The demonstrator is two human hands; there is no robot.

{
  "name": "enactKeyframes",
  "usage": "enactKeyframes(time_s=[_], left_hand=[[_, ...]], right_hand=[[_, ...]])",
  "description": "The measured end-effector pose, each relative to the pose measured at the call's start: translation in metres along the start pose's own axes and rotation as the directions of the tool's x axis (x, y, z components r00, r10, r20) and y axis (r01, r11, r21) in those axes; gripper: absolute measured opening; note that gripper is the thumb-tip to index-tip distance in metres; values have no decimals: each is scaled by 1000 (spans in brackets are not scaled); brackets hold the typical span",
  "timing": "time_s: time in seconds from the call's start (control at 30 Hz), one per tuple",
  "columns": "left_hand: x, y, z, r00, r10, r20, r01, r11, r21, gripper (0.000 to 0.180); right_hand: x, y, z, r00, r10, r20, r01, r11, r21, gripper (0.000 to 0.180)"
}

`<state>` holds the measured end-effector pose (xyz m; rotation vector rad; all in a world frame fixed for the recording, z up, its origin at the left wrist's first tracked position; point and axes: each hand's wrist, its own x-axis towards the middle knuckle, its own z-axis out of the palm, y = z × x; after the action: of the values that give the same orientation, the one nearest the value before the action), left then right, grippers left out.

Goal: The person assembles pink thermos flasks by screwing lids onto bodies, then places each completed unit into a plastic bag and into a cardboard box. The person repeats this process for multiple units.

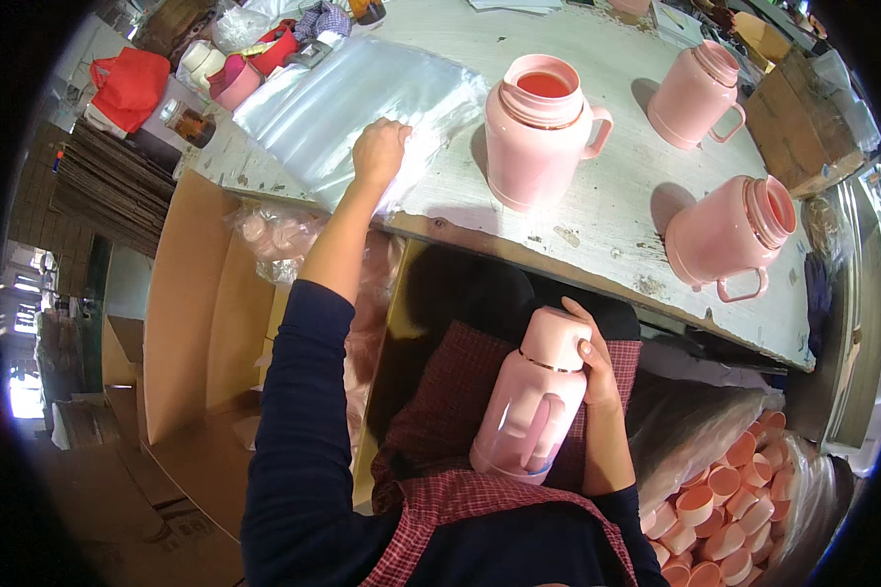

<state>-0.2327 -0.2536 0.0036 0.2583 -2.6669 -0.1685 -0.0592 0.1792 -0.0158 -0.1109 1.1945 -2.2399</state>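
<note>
On my lap stands a pink vacuum flask with its pink cup lid on, leaning slightly. My right hand is wrapped round the lid and shoulder from the right side. Stretched out over the table, my left hand is closed, its curled fingers pinching at the top of a pile of clear plastic bags. The fingertips are partly hidden. Three more pink flasks without lids stand on the table: one just right of the bags, one farther back, and one near the right front edge.
A plastic-lined container of pink cup lids sits at my lower right. An open cardboard box is at my left below the table edge. A brown carton stands at the table's right; a red bag is at far left.
</note>
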Motion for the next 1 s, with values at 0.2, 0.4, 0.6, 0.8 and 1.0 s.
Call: enactKeyframes(time_s=[0.2, 0.4, 0.6, 0.8, 1.0], left_hand=[[-67, 67, -44, 733, -195, 651, 636, -144, -759, 24], [-210, 181, -62, 910, 203, 362, 275, 359, -892, 24], [-235, 216, -55, 724, 172, 669, 602, -631, -490, 22], [-272, 178, -72, 767, 269, 582, 638, -409, -652, 21], [-289, 175, -84, 720, 473, 507, 647, -196, -736, 21]], right_hand=[[0, 3, -1, 1000, 17, -5, -16, 986, 164, 80], [12, 13, -4, 999, -39, -9, 39, 993, 114, 39], [-4, 5, 5, 819, -258, -512, 219, 966, -135, 19], [-85, 11, -1, 737, -355, -575, 305, 934, -186, 12], [-103, -3, -11, 885, -361, -295, 248, 901, -356, 13]])
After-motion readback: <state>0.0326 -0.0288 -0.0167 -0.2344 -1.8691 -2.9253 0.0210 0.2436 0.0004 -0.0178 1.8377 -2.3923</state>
